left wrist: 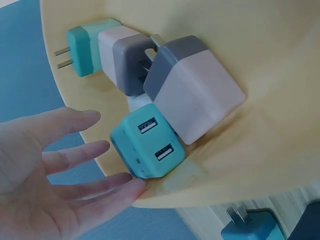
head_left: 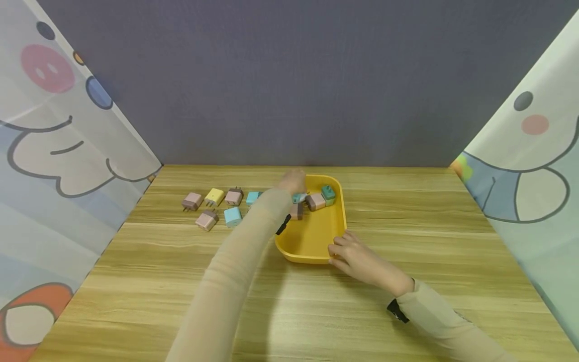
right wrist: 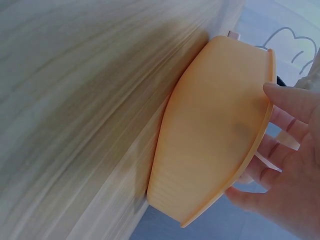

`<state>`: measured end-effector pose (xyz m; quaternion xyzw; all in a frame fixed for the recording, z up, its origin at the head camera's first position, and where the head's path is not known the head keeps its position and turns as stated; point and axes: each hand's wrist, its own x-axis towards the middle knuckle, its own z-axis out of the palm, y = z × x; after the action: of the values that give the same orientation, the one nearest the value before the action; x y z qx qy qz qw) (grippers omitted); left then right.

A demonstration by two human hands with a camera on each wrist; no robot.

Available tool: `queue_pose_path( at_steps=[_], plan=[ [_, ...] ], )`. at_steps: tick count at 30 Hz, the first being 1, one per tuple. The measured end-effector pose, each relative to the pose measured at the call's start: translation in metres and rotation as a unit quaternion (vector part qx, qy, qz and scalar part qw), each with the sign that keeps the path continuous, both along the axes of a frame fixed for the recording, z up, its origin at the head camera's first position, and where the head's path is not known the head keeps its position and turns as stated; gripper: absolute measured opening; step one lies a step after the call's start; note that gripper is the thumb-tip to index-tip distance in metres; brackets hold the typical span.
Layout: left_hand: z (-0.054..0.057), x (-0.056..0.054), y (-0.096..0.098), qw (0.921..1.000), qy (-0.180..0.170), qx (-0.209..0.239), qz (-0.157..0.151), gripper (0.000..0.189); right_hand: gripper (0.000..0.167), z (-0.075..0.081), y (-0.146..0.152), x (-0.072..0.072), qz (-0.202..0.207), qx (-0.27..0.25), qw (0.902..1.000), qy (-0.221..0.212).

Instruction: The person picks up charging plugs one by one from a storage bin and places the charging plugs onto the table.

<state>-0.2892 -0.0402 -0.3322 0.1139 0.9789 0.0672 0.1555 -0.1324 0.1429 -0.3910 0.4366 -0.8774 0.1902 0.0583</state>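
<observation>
A yellow plastic tray (head_left: 316,236) stands on the table with several plug-in USB chargers inside. At its far left corner is my left hand (head_left: 294,181), partly hidden by its sleeve in the head view. The left wrist view shows that hand with fingers extended, fingertips touching a teal USB charger (left wrist: 150,142) in the tray. Beside that charger lie two pink-and-grey chargers (left wrist: 200,92) and a green charger (left wrist: 92,46) near the rim. My right hand (head_left: 362,259) grips the tray's near right rim, thumb outside and fingers over the inner side.
Left of the tray, several more chargers lie on the wooden table (head_left: 407,211), among them a yellow charger (head_left: 215,196), a light-blue charger (head_left: 232,216) and a pink-and-brown charger (head_left: 192,201). A dark grey panel (head_left: 307,90) rises behind the table, with printed cloths on both sides.
</observation>
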Motion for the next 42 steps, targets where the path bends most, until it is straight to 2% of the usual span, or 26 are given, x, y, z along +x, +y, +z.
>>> queue_pose_path(
  at_steps=[8,16,24,27,36,42],
  plan=[
    [-0.002,0.003,0.005,0.9999,0.003,-0.01,0.007,0.029,0.013,0.0,0.0,0.0,-0.003,0.002,1.0,-0.003],
    [-0.012,-0.004,0.009,0.9989,-0.003,-0.045,0.007,0.046,0.012,-0.001,-0.001,0.001,-0.005,0.002,1.0,-0.003],
    [-0.011,-0.004,0.01,0.9994,-0.002,-0.029,0.02,0.033,0.011,0.0,-0.001,0.001,-0.006,-0.001,1.0,-0.003],
    [-0.01,-0.004,0.01,0.9994,-0.003,-0.026,0.023,0.034,0.012,-0.001,-0.001,0.0,-0.006,0.0,1.0,-0.002],
    [-0.006,-0.006,0.004,0.9982,-0.032,0.026,0.044,0.044,0.013,-0.001,-0.001,-0.001,-0.005,0.002,1.0,0.001],
    [0.001,-0.01,0.002,0.9968,-0.052,0.043,0.042,0.037,0.012,0.0,-0.001,0.0,-0.005,0.002,1.0,0.0]
  ],
)
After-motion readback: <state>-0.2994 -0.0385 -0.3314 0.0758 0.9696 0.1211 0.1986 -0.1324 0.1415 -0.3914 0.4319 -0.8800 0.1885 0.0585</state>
